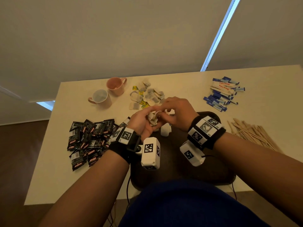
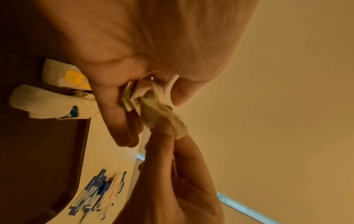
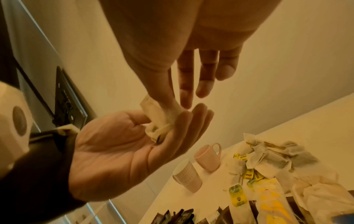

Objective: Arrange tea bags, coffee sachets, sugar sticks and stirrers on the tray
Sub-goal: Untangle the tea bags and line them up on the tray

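Above the far edge of the dark tray (image 1: pixel 180 169), my left hand (image 1: pixel 147 115) lies palm up and holds a small crumpled bunch of tea bags (image 1: pixel 152 117) between thumb and fingers. My right hand (image 1: pixel 164 110) meets it from the right. Its thumb and forefinger pinch one tea bag (image 3: pixel 161 115) of that bunch, and its other fingers are spread. The left wrist view shows the same pinched bag (image 2: pixel 151 98). Two tea bags (image 1: pixel 165 130) lie on the tray under my hands. Loose tea bags (image 1: pixel 147 95) are heaped just beyond.
Black coffee sachets (image 1: pixel 88 141) are piled left of the tray. Blue and white sugar sticks (image 1: pixel 223 94) lie at the far right, and wooden stirrers (image 1: pixel 252 133) are near right. Two pink mugs (image 1: pixel 100 98) (image 1: pixel 115 86) stand at the far left. Cables hang over the table's near edge.
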